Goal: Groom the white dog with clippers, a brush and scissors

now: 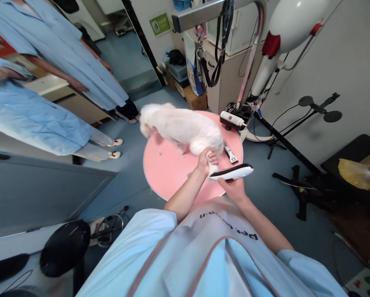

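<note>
Head view, single frame.

Item: small white dog (181, 126), standing on a round pink grooming table (166, 169), head turned toward the far left edge, rump toward the wearer.

Item: left hand (205, 160), closing around the dog's hind leg just above the paw; fingers wrapped on the fur.

Item: right hand (234, 187), gripping a white-and-black clipper (231, 172) from beneath. The clipper is lying level, its tip touching or just beside the held paw; which of the two cannot be told.

Item: comb (230, 152), lying on the table near the dog's rump, just beyond the clipper.

Item: second white clipper (233, 119), resting at the table's far rim beside the stand post.

Item: black leash straps (217, 45), hanging from the overhead arm.

Item: white stand dryer with red bands (284, 33), leaning over the far right.

Item: wearer's light blue apron (222, 247), showing printed lettering upside down; "pet" is readable, the rest is too distorted.

Item: green wall sign (159, 24), writing too small to read.

Item: two people in blue smocks (49, 62), standing at the left, well apart from the table.
</note>
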{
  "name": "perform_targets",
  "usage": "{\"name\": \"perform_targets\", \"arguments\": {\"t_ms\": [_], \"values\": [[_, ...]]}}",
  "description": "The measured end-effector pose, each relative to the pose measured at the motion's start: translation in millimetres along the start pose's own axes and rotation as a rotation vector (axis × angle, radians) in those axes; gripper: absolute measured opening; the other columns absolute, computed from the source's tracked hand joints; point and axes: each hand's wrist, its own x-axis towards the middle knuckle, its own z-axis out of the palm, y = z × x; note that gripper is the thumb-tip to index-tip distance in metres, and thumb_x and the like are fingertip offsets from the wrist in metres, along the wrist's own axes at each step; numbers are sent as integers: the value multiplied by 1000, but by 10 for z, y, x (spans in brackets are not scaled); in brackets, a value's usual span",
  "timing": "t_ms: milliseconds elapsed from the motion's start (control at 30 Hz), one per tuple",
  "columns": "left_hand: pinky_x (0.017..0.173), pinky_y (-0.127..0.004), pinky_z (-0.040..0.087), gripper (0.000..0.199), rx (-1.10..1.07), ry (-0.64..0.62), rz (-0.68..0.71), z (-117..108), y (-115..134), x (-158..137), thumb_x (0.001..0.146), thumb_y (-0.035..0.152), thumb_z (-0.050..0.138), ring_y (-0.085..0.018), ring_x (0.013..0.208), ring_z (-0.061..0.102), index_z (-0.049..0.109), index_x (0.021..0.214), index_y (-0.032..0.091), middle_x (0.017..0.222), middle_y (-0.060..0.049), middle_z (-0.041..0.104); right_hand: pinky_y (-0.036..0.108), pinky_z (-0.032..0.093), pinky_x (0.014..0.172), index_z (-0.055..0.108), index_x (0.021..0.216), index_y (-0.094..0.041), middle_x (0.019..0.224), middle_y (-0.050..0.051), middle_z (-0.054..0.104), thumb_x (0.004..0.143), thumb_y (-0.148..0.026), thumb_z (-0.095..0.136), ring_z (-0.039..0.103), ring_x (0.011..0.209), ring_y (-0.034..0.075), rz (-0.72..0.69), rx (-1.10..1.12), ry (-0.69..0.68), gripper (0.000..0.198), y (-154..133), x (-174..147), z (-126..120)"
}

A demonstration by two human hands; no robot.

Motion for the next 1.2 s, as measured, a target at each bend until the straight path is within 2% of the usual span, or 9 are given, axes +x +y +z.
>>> {"name": "perform_targets", "arguments": {"t_ms": [133, 233, 367, 467, 567, 733, 1033, 1100, 1200], "values": [[37, -13, 25, 33, -74, -40, 71, 40, -4, -3, 98, 32, 59, -3, 34, 32, 50, 70, 16, 47, 9, 33, 36, 59, 67, 64, 87, -23, 77, 3, 70, 74, -36, 73, 65, 71, 21, -98, 23, 129, 20, -40, -33, -5], [38, -14, 29, 34, -54, -37, 73, 41, -19, -11, 98, 37, 58, -4, 36, 36, 52, 73, 16, 49, 8, 35, 39, 60, 74, 63, 93, -24, 84, 5, 72, 73, -37, 76, 67, 78, 23, -128, -1, 105, 27, -19, -31, -38], [38, -18, 32, 47, 85, -21, 58, 17, -74, -40, 99, 57, 50, -7, 36, 38, 53, 76, 16, 51, 6, 40, 40, 59, 80, 62, 95, -25, 85, 4, 70, 75, -38, 74, 68, 84, 24, -142, -13, 145, 27, 53, -28, -88], [34, -19, 26, 57, 141, -2, 35, 19, -107, -61, 99, 66, 37, -7, 32, 30, 49, 72, 17, 47, 8, 32, 41, 59, 82, 61, 95, -25, 87, 4, 70, 73, -36, 75, 68, 86, 25, -154, -6, 161, 28, 92, -22, -128], [34, -18, 20, 56, 126, 21, 10, 41, -109, -64, 102, 60, 35, -6, 30, 23, 44, 66, 18, 43, 9, 25, 41, 59, 82, 61, 95, -25, 88, 3, 70, 71, -36, 76, 68, 86, 24, -141, 34, 109, 31, 117, -29, -174], [35, -17, 17, 49, 88, 3, 41, 78, -85, -27, 101, 48, 45, -4, 29, 23, 40, 63, 19, 41, 10, 24, 41, 58, 82, 61, 93, -25, 88, 4, 70, 73, -41, 75, 67, 87, 25, -112, -11, 261, 29, 153, -51, -155], [34, -17, 16, 43, 124, 13, 66, 55, -81, 30, 100, 42, 47, -5, 29, 21, 41, 64, 19, 43, 10, 23, 34, 56, 58, 61, 72, -24, 61, -1, 63, 72, -45, 74, 59, 56, 18, -26, 39, 41, 25, 114, 150, -115], [34, -17, 18, 43, 133, 3, 90, 37, -103, 39, 100, 44, 48, -5, 30, 23, 43, 65, 19, 43, 10, 25, 30, 50, 48, 56, 64, -24, 50, -3, 56, 73, -48, 72, 53, 47, 16, 38, 78, 60, 30, 114, 201, -131], [34, -17, 21, 43, 134, -2, 142, 16, -144, 46, 102, 47, 45, -5, 31, 26, 46, 69, 19, 44, 9, 27, 28, 49, 49, 55, 65, -24, 51, -4, 56, 72, -47, 73, 54, 48, 15, 47, 78, 136, 30, 130, 233, -140]]}}
